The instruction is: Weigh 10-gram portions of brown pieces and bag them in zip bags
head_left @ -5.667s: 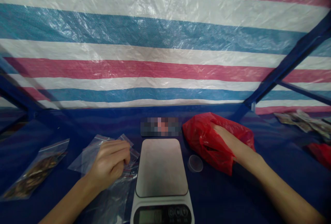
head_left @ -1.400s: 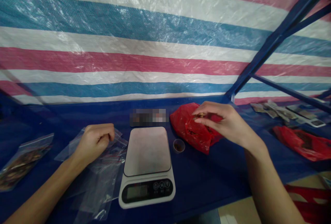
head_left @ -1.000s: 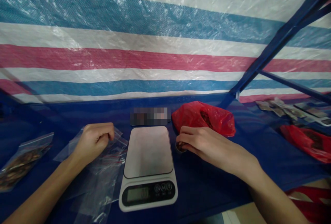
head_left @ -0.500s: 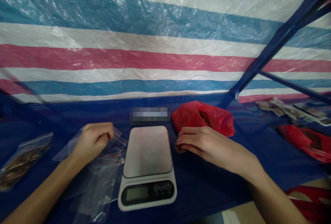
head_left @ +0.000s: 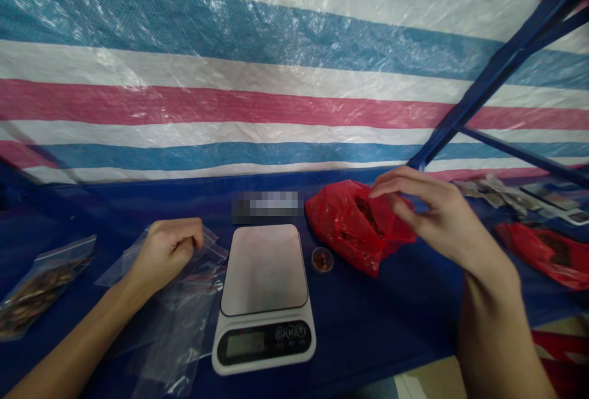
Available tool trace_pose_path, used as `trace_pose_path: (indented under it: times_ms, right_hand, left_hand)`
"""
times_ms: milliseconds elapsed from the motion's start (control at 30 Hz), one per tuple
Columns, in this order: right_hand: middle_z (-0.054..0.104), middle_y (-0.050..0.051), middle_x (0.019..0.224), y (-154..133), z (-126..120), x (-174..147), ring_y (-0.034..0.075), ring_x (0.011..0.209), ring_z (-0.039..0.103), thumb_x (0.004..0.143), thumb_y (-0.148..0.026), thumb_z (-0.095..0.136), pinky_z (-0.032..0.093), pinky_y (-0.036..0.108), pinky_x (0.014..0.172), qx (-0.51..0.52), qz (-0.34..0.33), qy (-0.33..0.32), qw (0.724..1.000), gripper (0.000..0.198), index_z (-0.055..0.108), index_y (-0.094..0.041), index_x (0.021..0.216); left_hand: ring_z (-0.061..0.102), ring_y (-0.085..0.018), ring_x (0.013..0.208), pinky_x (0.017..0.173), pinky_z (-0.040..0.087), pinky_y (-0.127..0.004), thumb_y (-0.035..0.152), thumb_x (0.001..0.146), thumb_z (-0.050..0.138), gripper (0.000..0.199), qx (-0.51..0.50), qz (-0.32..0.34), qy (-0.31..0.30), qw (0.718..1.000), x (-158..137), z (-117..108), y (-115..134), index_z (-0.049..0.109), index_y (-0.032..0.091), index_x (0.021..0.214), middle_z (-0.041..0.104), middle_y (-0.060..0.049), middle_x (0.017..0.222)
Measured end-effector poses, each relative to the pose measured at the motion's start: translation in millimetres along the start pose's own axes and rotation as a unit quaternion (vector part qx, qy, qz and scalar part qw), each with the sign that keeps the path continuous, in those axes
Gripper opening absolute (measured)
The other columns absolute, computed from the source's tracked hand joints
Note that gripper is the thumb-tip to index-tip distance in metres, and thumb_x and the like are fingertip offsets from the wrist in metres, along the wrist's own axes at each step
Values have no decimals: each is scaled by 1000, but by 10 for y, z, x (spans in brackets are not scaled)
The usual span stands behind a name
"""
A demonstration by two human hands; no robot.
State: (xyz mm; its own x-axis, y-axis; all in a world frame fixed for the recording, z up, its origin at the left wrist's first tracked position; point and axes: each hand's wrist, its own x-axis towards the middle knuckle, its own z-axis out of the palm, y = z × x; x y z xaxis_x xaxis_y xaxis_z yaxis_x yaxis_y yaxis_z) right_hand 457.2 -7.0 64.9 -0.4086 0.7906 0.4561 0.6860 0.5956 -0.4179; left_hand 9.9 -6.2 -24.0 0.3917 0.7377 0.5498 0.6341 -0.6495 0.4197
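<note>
My left hand (head_left: 172, 245) rests as a closed fist on a pile of clear zip bags (head_left: 172, 337), with nothing showing in its fingers. Over the right side of an open red plastic bag (head_left: 340, 227) is my right hand (head_left: 414, 202), thumb and fingers apart and holding nothing. Dark brown bits show through the bag's mouth. A small clear cup (head_left: 322, 260) with brown pieces in it stands between that bag and a white kitchen scale (head_left: 264, 273). The scale's plate is bare and its display appears to read zero.
A filled zip bag (head_left: 37, 291) of brown slices lies at far left. Behind the scale is a dark, blurred-out object (head_left: 267, 207). Another red bag (head_left: 552, 251) and flat packets (head_left: 499, 193) lie at right, past a blue metal frame (head_left: 483, 92). Striped sheeting hangs behind.
My right hand has let go of the small cup and moved up and right to the red bag. The cup now stands uncovered. My left hand stays put.
</note>
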Motion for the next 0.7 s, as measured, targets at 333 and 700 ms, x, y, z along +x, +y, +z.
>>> trace_pose_path:
  times_ms: [333, 700]
  right_hand:
    - [74, 3, 90, 330, 235, -54, 17, 75, 67, 81, -12, 61, 53, 27, 68, 52, 65, -226, 971, 14, 69, -21, 89]
    - [76, 10, 121, 530, 305, -177, 27, 107, 72, 79, -19, 75, 60, 38, 92, 5, 84, -214, 973, 45, 72, -26, 123]
  left_hand:
    - [54, -14, 47, 53, 36, -28, 7, 72, 43, 24, -23, -19, -4, 1000, -39, 21, -24, 53, 24, 58, 55, 4, 54]
    - [53, -9, 46, 52, 37, -22, 4, 72, 39, 27, 7, 6, -4, 1000, -2, 5, -14, 54, 19, 56, 54, 5, 52]
